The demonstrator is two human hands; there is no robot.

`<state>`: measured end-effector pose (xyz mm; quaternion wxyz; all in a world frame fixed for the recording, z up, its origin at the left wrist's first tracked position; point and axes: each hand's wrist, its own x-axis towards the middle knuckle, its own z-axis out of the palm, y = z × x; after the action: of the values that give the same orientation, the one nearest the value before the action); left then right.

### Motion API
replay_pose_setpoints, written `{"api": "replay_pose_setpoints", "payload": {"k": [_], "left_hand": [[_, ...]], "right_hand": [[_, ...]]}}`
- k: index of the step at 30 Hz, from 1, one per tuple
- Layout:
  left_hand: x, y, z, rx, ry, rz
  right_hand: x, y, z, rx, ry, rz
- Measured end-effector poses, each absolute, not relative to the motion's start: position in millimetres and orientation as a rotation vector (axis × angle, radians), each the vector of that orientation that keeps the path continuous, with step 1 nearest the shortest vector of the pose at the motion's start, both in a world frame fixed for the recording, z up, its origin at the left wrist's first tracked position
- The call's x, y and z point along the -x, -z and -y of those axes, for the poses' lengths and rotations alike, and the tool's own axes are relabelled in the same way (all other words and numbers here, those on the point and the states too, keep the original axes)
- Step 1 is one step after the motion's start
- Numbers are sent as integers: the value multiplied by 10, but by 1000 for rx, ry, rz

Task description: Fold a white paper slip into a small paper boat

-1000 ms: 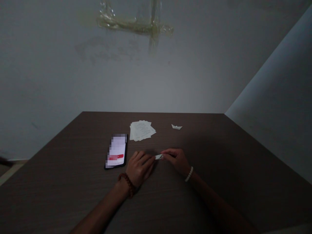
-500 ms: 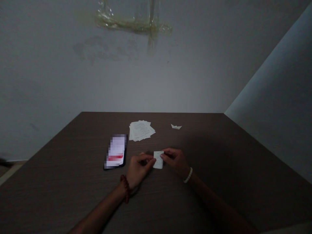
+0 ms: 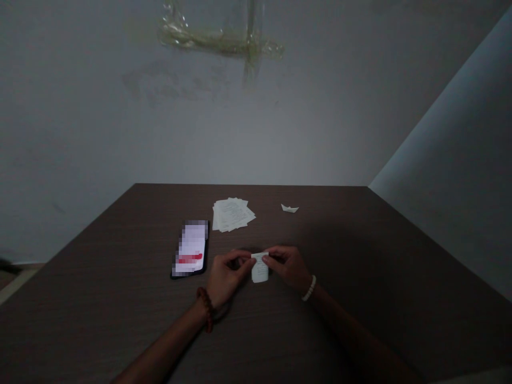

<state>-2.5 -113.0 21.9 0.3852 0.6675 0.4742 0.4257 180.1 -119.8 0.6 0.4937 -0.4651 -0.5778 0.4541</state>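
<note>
A small white slip of paper (image 3: 260, 271) is held upright between both hands over the dark wooden table (image 3: 360, 277). My left hand (image 3: 226, 277), with a brown bead bracelet on the wrist, pinches the slip's upper left corner. My right hand (image 3: 288, 265), with a white bead bracelet, pinches its upper right corner. Both hands are closed on the slip.
A phone (image 3: 191, 248) with a lit screen lies to the left of my hands. A fanned stack of white paper slips (image 3: 232, 214) lies behind them. A small folded paper boat (image 3: 289, 208) sits further right. Grey walls close off the back and right.
The slip was flat and narrow between the fingertips; it has since been opened out and now hangs upright. Both hands shifted slightly nearer to me.
</note>
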Motion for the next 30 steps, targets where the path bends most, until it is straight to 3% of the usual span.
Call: {"api": "replay_pose_setpoints", "payload": {"k": [30], "left_hand": [[25,-235,1144,-1685,-1053,-1166]], "right_hand": [[-1785,-28,1216,1160,-1072,1396]]}}
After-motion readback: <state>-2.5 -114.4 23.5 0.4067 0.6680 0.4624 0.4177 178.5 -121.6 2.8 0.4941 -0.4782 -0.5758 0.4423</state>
